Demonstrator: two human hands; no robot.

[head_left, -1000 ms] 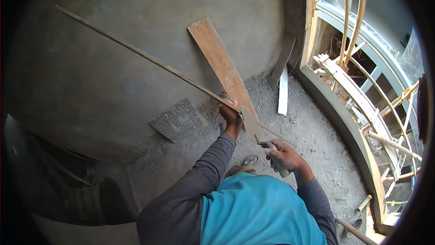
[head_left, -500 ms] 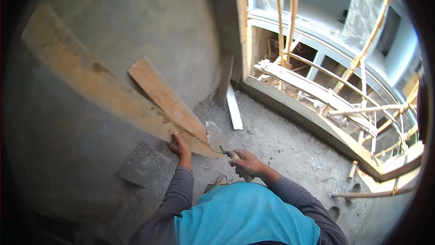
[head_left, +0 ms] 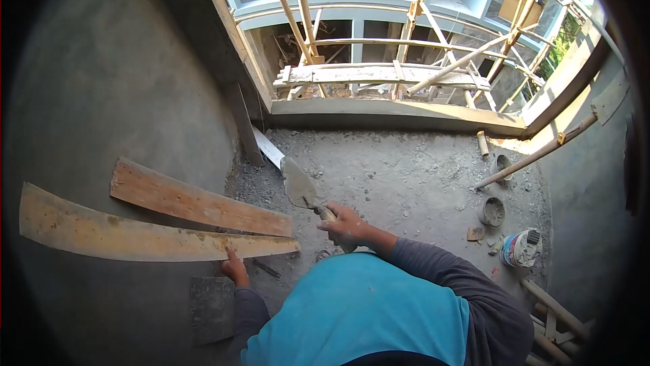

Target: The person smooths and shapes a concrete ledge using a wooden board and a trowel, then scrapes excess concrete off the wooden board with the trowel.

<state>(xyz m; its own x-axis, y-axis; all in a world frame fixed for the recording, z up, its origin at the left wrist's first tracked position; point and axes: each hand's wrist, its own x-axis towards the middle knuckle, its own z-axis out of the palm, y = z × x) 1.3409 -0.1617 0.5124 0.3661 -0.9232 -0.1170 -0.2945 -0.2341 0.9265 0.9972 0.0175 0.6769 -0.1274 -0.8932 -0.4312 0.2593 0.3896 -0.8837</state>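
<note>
My right hand (head_left: 347, 224) is wrapped round the handle of a pointed trowel (head_left: 298, 184). The trowel's blade, smeared with grey mortar, points up and left over the gritty floor. Down at the left, my left hand (head_left: 235, 270) grips the lower edge of a long wooden board (head_left: 128, 234) near its right end, one digit lying on its face; the other fingers are partly hidden. The board slants against the grey wall. Just above it, a shorter, reddish wooden board (head_left: 196, 200) also leans there.
A dark square board (head_left: 211, 308) lies below my left hand. Toward the right are a paint bucket (head_left: 520, 249), two small mortar-stained pots (head_left: 493, 211) and a slanting pole (head_left: 535, 159). A window opening with a low sill (head_left: 393, 114) faces bamboo scaffolding (head_left: 379, 76).
My view has swung right, bringing the bucket and pots into sight. The trowel blade has tilted upward, away from the long board's end. My left hand still holds the long board.
</note>
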